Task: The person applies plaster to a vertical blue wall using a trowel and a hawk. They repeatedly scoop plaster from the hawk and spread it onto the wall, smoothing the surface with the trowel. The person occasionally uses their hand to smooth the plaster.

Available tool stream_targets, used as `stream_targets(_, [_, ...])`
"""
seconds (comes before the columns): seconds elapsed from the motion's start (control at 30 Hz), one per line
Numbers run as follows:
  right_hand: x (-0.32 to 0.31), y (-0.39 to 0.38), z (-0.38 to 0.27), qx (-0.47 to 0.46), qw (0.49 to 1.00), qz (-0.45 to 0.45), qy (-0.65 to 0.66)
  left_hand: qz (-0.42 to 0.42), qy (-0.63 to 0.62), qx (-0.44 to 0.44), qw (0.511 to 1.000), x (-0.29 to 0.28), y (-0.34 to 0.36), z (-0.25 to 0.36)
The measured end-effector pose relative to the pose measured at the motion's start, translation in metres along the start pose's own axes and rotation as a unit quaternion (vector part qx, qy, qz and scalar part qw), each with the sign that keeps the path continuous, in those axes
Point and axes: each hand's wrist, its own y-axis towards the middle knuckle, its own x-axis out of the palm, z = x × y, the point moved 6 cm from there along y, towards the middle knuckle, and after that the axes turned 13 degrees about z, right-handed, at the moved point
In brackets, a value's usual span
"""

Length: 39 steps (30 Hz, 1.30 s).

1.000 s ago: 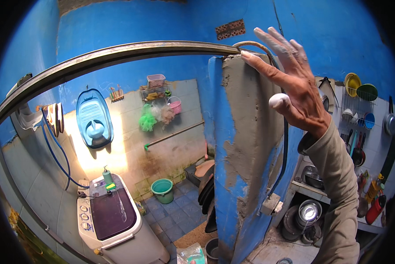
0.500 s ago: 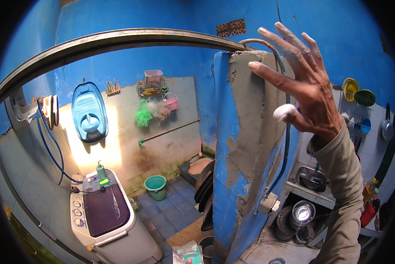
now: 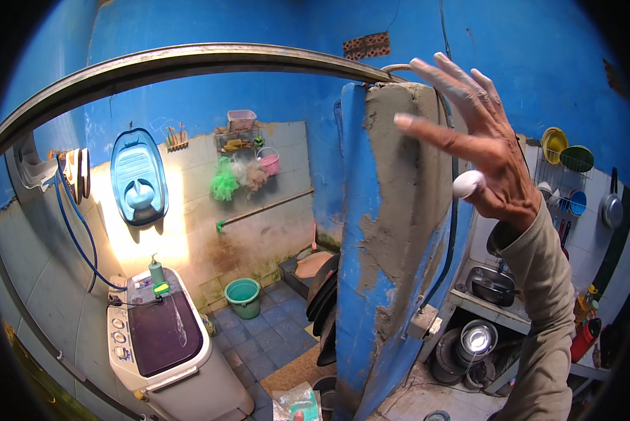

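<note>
My right hand (image 3: pixel 494 151) is raised at the upper right, fingers spread and holding nothing. Whitish residue coats its thumb and fingertips. Its index finger points toward the top of the rough grey plaster (image 3: pixel 413 140) on the end of a blue wall; whether it touches cannot be told. Behind the fingers a dark cable (image 3: pixel 452 238) runs down that wall to a small socket box (image 3: pixel 424 323). At the lower edge a fingertip of my left hand (image 3: pixel 299 416) lies on a packet (image 3: pixel 297 402), whitish with a teal patch. The rest of that hand is out of view.
A metal rail (image 3: pixel 188 59) crosses overhead to the wall top. Left stands a washing machine (image 3: pixel 164 330), with a green bucket (image 3: pixel 243 297) on tiles beyond. Dark pans (image 3: pixel 323 302) lean by the wall. Right are a counter with a black pan (image 3: pixel 494 284) and a dish rack (image 3: pixel 564 161).
My right hand has dropped slightly, its index finger now straighter. The whole view has shifted a little. The packet is still under the fingertip at the lower edge.
</note>
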Motion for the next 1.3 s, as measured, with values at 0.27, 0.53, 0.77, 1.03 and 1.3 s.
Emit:
stream_targets(0.27, [0.023,-0.019,0.021,0.067,0.997,0.006,-0.027,-0.012,-0.019,-0.085,0.996,-0.001,-0.008,0.004])
stream_targets(0.53, [0.02,-0.032,0.018,0.109,0.994,0.029,0.002,-0.003,0.01,0.001,1.0,0.001,-0.005,0.005])
stream_targets(0.77, [0.029,-0.023,0.028,0.117,0.992,0.047,-0.029,-0.006,0.043,0.061,0.997,0.003,-0.006,0.014])
stream_targets(1.03, [0.027,-0.034,0.01,0.142,0.989,0.046,-0.017,-0.007,0.084,0.133,0.988,0.0,-0.012,0.026])
stream_targets(1.3, [0.037,-0.069,-0.029,0.137,0.99,0.01,0.017,-0.003,0.126,0.193,0.973,-0.003,-0.02,0.041])
